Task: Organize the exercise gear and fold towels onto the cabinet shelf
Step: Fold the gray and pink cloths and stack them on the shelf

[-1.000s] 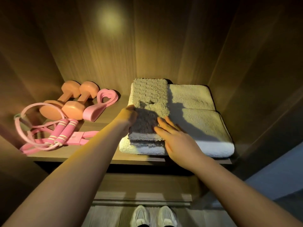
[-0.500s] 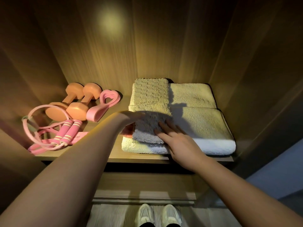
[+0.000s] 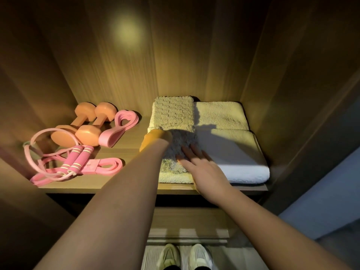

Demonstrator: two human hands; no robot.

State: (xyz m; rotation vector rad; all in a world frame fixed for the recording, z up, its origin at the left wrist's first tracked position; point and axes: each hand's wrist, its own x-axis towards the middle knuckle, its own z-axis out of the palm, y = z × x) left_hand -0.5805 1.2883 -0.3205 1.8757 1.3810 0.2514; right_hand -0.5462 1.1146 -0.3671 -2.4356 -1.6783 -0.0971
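Person's right hand (image 3: 196, 164) lies flat, palm down and fingers straight, on the near end of the small grey ribbed folded towel (image 3: 173, 117). Person's left hand (image 3: 155, 139) is against that towel's 9 o'clock edge. Its fingers are lost in shadow and glare, so I can't tell if it grips or only presses.

The small towel lies on the 9 o'clock half of the big cream-white folded terry towel (image 3: 243, 166). Both are at the 3 o'clock side of the wooden cabinet shelf (image 3: 124, 185).

Progress, my judgement: nearly done.
- **Gear:** grouped at the 9 o'clock side.
  - The two orange dumbbells (image 3: 85, 129) lie side by side toward 10 o'clock.
  - The pink heart-ended stretch band (image 3: 120, 127) is just beside them.
  - The pink skipping rope with foam handles (image 3: 76, 160) is coiled at 8 o'clock, touching the flat pink loop band (image 3: 109, 166).
- **Towels:** both folded and shelved.
- **Left to do:** probably only smoothing or squaring the small towel.

The small towel looks thick and fluffy. It is ribbed at the far end and shadowed by the arms at the near end, and its edges run roughly parallel to the big towel's. It likely squashes under the palm.
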